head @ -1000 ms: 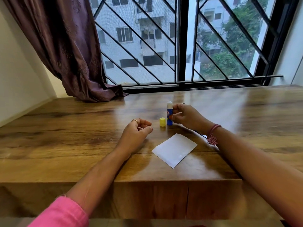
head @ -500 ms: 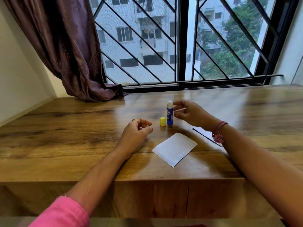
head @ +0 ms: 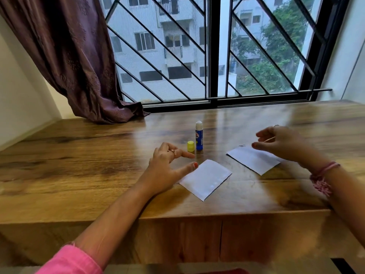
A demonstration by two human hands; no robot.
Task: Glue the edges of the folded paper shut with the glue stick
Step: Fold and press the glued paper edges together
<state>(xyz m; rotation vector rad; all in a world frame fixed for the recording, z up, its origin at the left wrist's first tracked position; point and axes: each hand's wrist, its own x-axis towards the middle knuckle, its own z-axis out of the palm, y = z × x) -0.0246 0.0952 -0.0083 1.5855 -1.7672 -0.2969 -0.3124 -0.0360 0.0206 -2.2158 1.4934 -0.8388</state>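
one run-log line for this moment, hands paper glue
left hand: open, thumb at folded paper edge | right hand: open over second paper | glue stick: upright, uncapped, unheld | cap: beside it

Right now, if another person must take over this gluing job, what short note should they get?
Left hand: open, empty, thumb tip at the left corner of the near folded paper, which lies flat on the table.
Right hand: open, empty, blurred, above a second folded paper lying to the right.
Glue stick: upright and uncapped behind the near paper, with its yellow cap standing just left of it.
Done: cap off, glue stick set down. Whether either paper is already glued cannot be told.
Left: check the edges of both papers, glue any still open, recap the stick.
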